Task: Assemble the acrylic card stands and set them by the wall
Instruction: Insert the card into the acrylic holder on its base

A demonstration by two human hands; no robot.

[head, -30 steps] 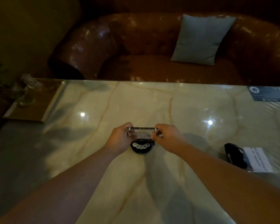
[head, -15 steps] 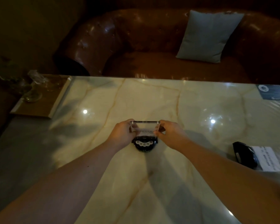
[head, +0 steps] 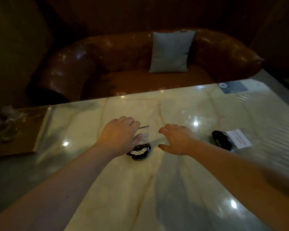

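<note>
A clear acrylic panel [head: 144,135] stands upright in a round black base [head: 139,151] with white dots, near the middle of the marble table [head: 173,189]. My left hand [head: 119,136] grips the panel's left edge and top. Just right of the stand, my right hand [head: 175,139] hovers with fingers spread and holds nothing. A second black base [head: 221,140] lies on the table to the right, with a white card [head: 238,138] beside it.
A wooden tray [head: 20,130] with glassware sits at the table's left edge. A dark blue card [head: 233,87] lies at the far right corner. Beyond the table is a brown leather sofa [head: 107,64] with a grey cushion [head: 171,50].
My right hand has let go of the acrylic panel and drawn away to the right. The left hand still holds the panel. The camera view has tilted and shifted left.
</note>
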